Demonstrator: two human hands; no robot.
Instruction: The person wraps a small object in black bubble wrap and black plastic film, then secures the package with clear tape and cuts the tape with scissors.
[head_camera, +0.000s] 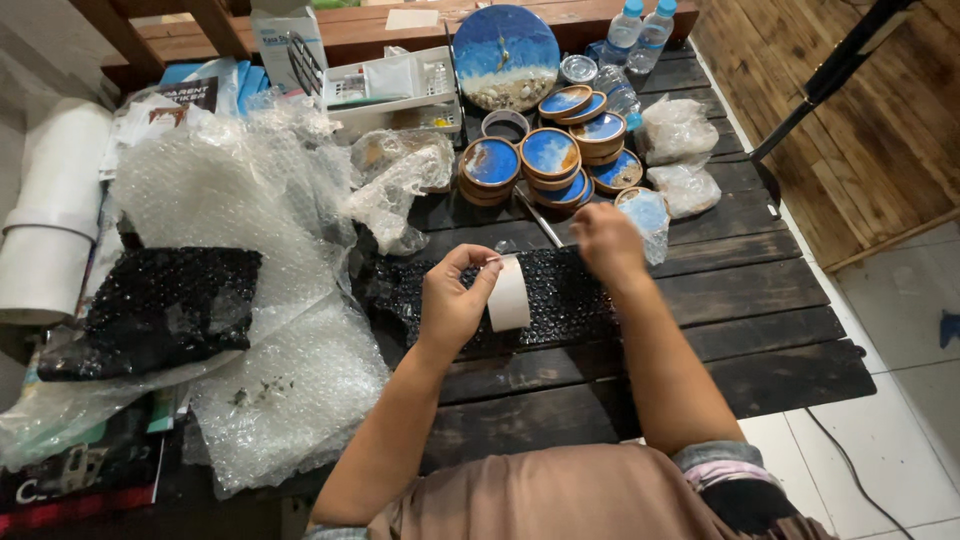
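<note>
— Left hand (452, 300) is gripping the tape roll (509, 293), just above the black bubble-wrapped bundle (540, 300) on the desk (760, 300).
— And the right hand (606, 240)?
— Pinching closed, beyond the bundle; I can't tell on what.

Dark slatted wood table (760, 300) fills the room's centre w/ a reddish-brown wooden bench (330, 25) at its far edge. Pale tiled floor (900, 420) to the right, a thin cable (850, 470) trailing across it. Warm plank wall panel (850, 150) leans beyond, black pole (830, 85) crossing it. Even indoor light.
</note>
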